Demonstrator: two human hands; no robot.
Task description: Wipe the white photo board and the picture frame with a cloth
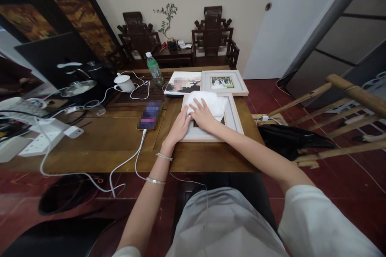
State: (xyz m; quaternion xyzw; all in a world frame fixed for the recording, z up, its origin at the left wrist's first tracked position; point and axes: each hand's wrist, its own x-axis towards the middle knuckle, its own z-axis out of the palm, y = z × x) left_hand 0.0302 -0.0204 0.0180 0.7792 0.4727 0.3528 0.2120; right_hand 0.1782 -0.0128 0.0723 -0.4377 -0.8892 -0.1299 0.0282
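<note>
Left hand [180, 125]: flat, fingers spread on the picture frame [232, 118]'s near-left edge, gripping nothing.
Right hand [202, 113]: flat, pressing the white cloth [211, 102] on the frame.
Frame: straight ahead, long axis running away.

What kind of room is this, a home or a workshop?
Most likely a home living or dining room: carved wooden chairs stand by the wall, a teacup and picture frames lie on a wooden table.

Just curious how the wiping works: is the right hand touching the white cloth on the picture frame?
Touching. The head view shows the right hand lying flat on the white cloth, no gap between them.
</note>
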